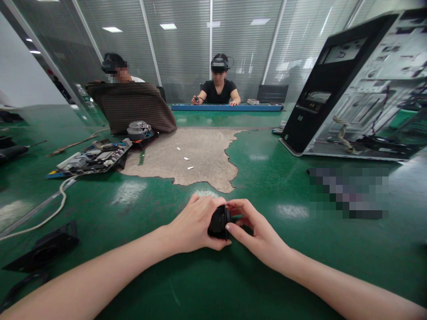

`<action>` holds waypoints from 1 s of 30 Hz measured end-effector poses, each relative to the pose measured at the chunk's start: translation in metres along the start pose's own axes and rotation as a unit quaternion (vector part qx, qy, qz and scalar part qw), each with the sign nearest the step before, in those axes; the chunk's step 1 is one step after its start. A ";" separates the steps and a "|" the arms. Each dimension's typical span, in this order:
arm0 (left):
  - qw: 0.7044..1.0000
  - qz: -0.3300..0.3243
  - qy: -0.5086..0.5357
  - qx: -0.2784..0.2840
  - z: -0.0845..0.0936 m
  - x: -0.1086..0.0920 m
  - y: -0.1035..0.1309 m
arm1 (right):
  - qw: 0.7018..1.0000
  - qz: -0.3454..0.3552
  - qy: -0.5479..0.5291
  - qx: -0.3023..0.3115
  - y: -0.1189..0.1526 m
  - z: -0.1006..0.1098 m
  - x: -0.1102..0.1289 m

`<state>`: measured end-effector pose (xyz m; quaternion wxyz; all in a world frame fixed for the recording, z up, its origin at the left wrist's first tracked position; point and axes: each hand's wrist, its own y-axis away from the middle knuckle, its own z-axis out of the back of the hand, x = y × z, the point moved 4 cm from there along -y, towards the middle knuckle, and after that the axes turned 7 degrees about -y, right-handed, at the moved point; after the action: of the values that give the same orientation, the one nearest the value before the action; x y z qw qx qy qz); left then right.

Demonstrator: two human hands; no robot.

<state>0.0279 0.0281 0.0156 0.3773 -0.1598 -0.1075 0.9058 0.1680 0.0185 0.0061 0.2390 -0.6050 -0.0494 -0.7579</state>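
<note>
A small black part (218, 222) is held just above the green table (267, 195), near the middle of the view. My left hand (196, 224) wraps round it from the left, its thumb underneath and its fingers over the top. From the right, my right hand (255, 231) touches the part's edge with thumb and fingertips, closed in a loose pinch. The side of the part in my left palm is hidden.
An open computer case (313, 93) stands at the right. Circuit boards (93, 158) and a white cable (63, 195) lie left, with a black speaker-like part (46, 249) nearer. Beyond a blue bar (227, 107) sits a person (218, 91); another person is at the back left.
</note>
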 end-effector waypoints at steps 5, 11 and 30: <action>1.000 0.003 -0.006 -0.008 -0.001 0.000 0.000 | 0.999 0.012 -0.025 0.025 0.000 -0.002 0.002; 1.000 0.000 -0.004 -0.011 0.000 0.000 0.000 | 0.998 0.060 -0.036 -0.003 -0.001 0.001 0.003; 1.000 0.001 -0.009 -0.016 -0.001 0.000 0.000 | 0.997 0.076 0.005 -0.002 0.002 0.002 0.010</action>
<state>0.0283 0.0280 0.0151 0.3730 -0.1583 -0.1253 0.9056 0.1689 0.0149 0.0152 0.2952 -0.6036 -0.0004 -0.7406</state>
